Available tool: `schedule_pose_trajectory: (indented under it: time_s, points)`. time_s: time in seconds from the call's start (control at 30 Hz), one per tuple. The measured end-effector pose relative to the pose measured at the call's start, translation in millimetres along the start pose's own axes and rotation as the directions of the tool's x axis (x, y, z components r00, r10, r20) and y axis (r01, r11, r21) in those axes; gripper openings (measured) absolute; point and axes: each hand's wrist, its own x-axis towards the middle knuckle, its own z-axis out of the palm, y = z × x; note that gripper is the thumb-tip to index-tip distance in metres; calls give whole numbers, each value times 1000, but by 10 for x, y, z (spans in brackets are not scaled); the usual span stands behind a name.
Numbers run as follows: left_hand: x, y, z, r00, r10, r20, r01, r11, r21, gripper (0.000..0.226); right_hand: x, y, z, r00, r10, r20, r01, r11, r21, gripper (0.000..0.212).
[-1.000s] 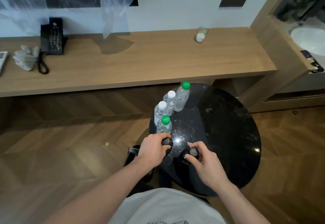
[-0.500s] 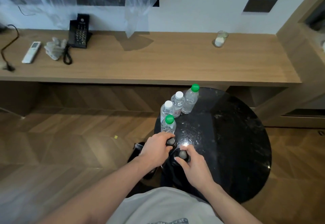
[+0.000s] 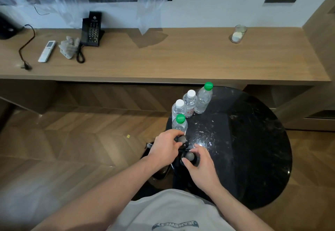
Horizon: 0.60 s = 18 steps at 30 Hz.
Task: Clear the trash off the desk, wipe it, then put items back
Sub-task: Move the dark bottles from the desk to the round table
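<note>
**Both hands on dark bottles, round table**

Left hand point(image 3: 165, 146) grips one dark bottle point(image 3: 182, 139) by the neck; right hand point(image 3: 201, 165) curls round a second point(image 3: 189, 156). Both at the near-left edge of the black table point(image 3: 253, 149). Four water bottles point(image 3: 190, 102) stand in a row along its left rim. Desk point(image 3: 163, 58) beyond the table: phone point(image 3: 92, 28), cloth point(image 3: 68, 47), remote point(image 3: 46, 51), glass point(image 3: 239, 33).

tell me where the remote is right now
The remote lies at the left end of the wooden desk, between the black cable and the crumpled cloth.
</note>
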Motion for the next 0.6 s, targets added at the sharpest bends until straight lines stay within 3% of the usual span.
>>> schedule_pose_trajectory:
  time_s: [0.13, 0.23, 0.4, 0.6]
  points:
    - [-194, -43, -203, 999, -43, -14, 41, 995, -96, 35, -88, -147, -119, 997, 29, 75, -23, 997, -76, 46]
    - [-401, -116, -475, 995, -41, -89, 29, 991, -129, 29, -209, -421, -260, 992, -89, 91, 105, 975, -194, 62]
    - [-804, -458, -1073, 972, -12, -237, -27, 986, -162, 31, -364, -1144, -349, 943, -323, 81, 333, 922, -199, 43]
    - [-1359, -1205, -1801, 963, -36, -268, 56, 996, 66, 47, -312, -1831, 275, 862, -405, 305, 475, 856, -203, 46]
